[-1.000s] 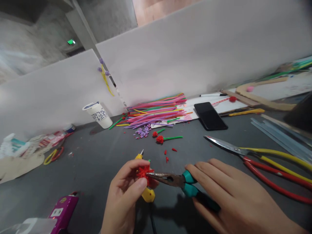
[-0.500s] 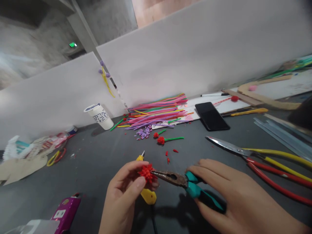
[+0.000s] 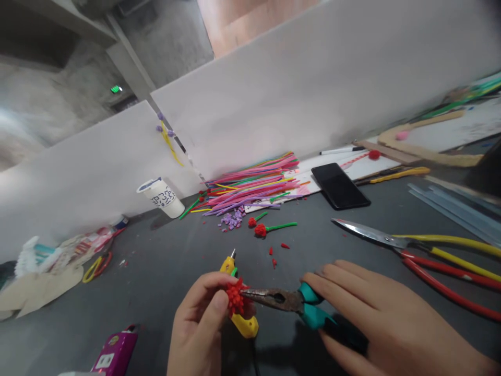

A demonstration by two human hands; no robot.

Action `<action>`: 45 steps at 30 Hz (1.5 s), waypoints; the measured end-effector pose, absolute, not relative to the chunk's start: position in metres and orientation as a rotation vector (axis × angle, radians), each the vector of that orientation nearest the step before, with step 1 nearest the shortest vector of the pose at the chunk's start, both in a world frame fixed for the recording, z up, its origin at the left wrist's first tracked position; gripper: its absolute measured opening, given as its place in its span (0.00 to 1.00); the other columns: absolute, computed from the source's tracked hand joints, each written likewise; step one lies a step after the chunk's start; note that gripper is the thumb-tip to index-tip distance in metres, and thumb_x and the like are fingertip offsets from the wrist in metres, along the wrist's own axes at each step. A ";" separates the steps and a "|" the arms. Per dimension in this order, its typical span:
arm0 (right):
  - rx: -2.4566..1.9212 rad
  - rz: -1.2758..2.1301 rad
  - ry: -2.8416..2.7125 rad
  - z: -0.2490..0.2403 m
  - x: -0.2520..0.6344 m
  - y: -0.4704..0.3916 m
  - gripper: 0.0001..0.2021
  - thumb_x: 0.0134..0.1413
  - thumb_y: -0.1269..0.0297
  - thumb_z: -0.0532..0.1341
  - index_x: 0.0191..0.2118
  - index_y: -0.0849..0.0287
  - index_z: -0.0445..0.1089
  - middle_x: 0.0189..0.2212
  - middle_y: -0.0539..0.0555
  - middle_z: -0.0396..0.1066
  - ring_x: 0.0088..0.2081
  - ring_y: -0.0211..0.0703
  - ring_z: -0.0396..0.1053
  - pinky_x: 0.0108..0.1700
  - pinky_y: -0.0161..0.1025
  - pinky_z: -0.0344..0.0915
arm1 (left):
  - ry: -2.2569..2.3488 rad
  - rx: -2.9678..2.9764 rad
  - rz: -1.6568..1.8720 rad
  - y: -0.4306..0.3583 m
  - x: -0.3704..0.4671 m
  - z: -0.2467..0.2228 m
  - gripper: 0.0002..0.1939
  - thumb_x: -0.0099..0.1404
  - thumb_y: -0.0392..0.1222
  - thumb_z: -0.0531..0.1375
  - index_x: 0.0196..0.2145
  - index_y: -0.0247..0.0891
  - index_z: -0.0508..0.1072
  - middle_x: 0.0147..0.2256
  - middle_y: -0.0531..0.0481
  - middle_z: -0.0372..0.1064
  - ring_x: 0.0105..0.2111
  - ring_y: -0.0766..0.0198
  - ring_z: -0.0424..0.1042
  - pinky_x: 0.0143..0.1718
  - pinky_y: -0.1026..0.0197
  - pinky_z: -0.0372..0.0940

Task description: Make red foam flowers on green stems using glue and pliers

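Observation:
My left hand [image 3: 207,318] pinches a spiky red flower head [image 3: 235,296] between thumb and fingers, and a bit of green stem shows above it. My right hand [image 3: 371,313] grips the teal handles of long-nose pliers [image 3: 279,300]. The tips of the pliers touch the right side of the red flower head. Behind my left hand a yellow glue gun [image 3: 246,325] lies on the dark table, its metal tip pointing away from me. Two small red flowers, one of them with a long green stem [image 3: 282,226], lie farther back, with small red pieces [image 3: 274,262] nearer.
Large shears [image 3: 376,236] with red and yellow handles and a black phone [image 3: 340,185] lie at the right. Bundled colored stems [image 3: 254,183] and purple bits [image 3: 234,219] are at the back. A white cup [image 3: 162,198], small scissors [image 3: 94,269] and a purple box [image 3: 116,352] are at the left.
The camera view has shifted slightly. More of the glue gun and a bit of green stem now show by my left hand. Both hands keep their holds.

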State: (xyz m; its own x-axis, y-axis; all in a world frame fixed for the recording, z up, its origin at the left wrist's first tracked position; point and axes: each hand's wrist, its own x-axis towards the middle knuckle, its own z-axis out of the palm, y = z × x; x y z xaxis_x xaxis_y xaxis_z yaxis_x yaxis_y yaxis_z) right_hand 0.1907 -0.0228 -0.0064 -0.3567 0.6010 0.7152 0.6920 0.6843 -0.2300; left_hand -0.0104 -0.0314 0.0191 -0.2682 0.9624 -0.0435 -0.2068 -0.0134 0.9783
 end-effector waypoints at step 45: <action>-0.993 -0.221 -2.081 -0.005 0.192 -0.022 0.13 0.49 0.75 0.52 0.33 0.58 0.72 0.29 0.56 0.77 0.25 0.45 0.69 0.24 0.40 0.66 | 1.402 0.983 1.583 -0.030 -0.005 0.021 0.04 0.49 0.39 0.71 0.25 0.41 0.81 0.24 0.55 0.77 0.23 0.68 0.74 0.27 0.72 0.69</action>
State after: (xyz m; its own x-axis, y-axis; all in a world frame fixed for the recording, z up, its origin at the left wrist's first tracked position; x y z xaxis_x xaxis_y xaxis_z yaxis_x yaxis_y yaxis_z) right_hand 0.1916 -0.0218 -0.0052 -0.3696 0.5761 0.7290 0.7163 0.6764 -0.1713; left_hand -0.0054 -0.0304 0.0213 -0.3894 0.9198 0.0484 -0.0629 -0.0789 0.9949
